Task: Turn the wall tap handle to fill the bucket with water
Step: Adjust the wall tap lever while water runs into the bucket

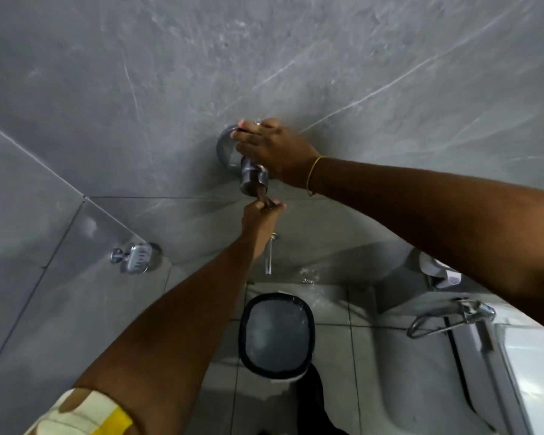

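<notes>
A chrome wall tap (252, 175) juts from a round plate (225, 150) on the grey marble wall. My right hand (274, 146) lies over the upper part of the fitting, fingers curled around it. Just below, my left hand (263, 211) is closed on the thin handle lever (266, 200) under the chrome body. Straight beneath, a spout (269, 255) hangs from the wall. A bucket (277, 335) with a dark rim stands on the tiled floor and holds water with a rippled surface.
A chrome soap dish (137, 257) is fixed to the left wall. At the right sit a white toilet (453, 372) and a chrome spray fitting (453, 315). Wet patches shine on the floor tiles near the wall.
</notes>
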{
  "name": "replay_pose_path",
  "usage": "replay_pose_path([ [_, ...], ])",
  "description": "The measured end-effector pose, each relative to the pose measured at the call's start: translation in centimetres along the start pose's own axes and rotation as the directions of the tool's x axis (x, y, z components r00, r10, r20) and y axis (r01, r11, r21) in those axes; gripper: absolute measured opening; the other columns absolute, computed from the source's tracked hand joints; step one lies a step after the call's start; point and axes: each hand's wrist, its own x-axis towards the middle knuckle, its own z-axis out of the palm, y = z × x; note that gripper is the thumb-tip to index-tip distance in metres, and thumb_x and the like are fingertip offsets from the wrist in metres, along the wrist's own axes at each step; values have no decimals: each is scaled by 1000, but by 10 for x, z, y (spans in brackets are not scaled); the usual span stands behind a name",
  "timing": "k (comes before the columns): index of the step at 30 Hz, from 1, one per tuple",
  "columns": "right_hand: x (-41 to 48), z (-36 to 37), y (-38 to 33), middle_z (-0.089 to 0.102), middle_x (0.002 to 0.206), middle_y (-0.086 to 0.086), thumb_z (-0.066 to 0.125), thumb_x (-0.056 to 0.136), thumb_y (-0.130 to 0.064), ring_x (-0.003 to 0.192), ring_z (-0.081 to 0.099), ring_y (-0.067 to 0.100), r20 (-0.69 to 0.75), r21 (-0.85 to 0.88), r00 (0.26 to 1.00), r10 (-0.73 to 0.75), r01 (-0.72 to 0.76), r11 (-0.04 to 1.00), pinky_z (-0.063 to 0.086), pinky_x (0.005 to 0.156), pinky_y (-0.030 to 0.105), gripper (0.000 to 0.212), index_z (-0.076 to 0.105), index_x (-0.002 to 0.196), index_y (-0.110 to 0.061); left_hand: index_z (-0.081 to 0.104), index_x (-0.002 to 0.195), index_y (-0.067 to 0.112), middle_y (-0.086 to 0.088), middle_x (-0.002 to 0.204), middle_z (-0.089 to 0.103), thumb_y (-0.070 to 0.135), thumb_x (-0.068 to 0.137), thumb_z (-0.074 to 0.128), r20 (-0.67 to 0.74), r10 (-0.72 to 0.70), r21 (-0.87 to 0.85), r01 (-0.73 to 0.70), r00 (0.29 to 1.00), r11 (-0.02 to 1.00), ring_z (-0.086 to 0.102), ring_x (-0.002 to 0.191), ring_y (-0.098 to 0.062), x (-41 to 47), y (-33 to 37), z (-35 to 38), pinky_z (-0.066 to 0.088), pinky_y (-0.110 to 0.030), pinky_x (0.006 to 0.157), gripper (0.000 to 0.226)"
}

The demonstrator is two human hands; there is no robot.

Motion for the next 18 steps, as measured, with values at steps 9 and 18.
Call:
replay_pose_path([
  [9, 0, -1, 2, 66, 137, 14, 63, 92, -5, 131, 58, 37, 3, -2, 1000, -3, 3, 1000, 54, 93, 45, 24, 74, 113, -7, 71, 87, 15, -12, 91, 73, 37, 75, 66, 119, 88, 426, -130, 989, 895, 67, 82, -26, -10, 6, -33, 55, -35, 79, 26],
  [18, 2, -11, -1, 65, 136, 18, 70, 88, -4, 130, 58, 39, 62, 28, 998, 29, -30, 999, 55, 90, 49, 29, 73, 116, -4, 61, 132, 10, -8, 121, 68, 4, 92, 62, 160, 143, 589, -211, 977, 780, 66, 87, -12, -18, 3, -39, 48, -15, 60, 40],
])
